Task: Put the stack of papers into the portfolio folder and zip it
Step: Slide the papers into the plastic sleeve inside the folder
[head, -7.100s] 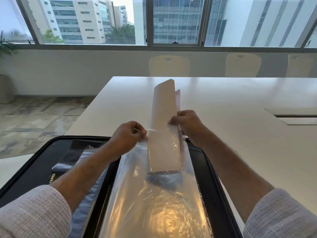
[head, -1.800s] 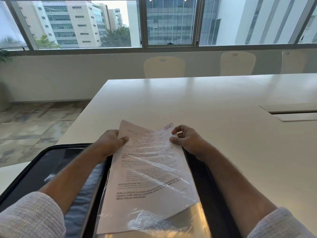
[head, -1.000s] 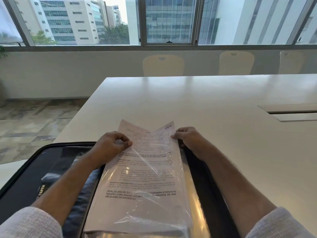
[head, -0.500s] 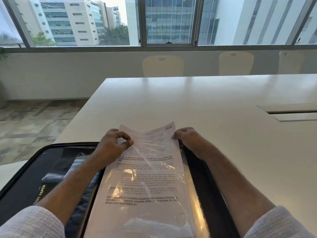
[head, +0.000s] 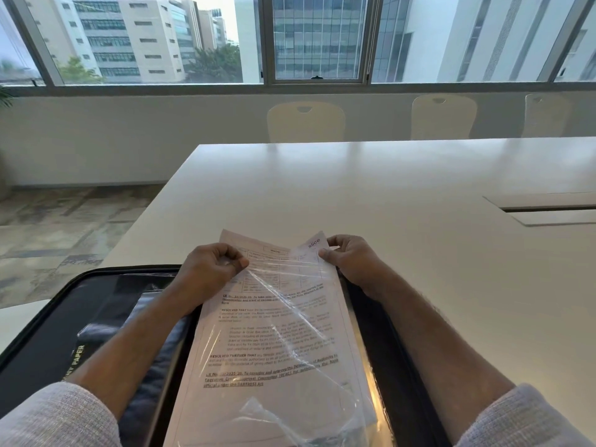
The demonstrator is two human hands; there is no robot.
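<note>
While forearms stretch forward, left hand (head: 209, 269) pinches plastic sleeve (head: 290, 317), right hand (head: 351, 259) fingers grip papers (head: 274, 343) — corners.

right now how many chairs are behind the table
3: one chair at centre, a second chair to its right, a third chair further right. More may sit beyond the frame edge.

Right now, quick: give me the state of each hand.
Left hand: closed, pinching the clear plastic sleeve at its top edge.
Right hand: closed, gripping the top right corner of the papers.
</note>
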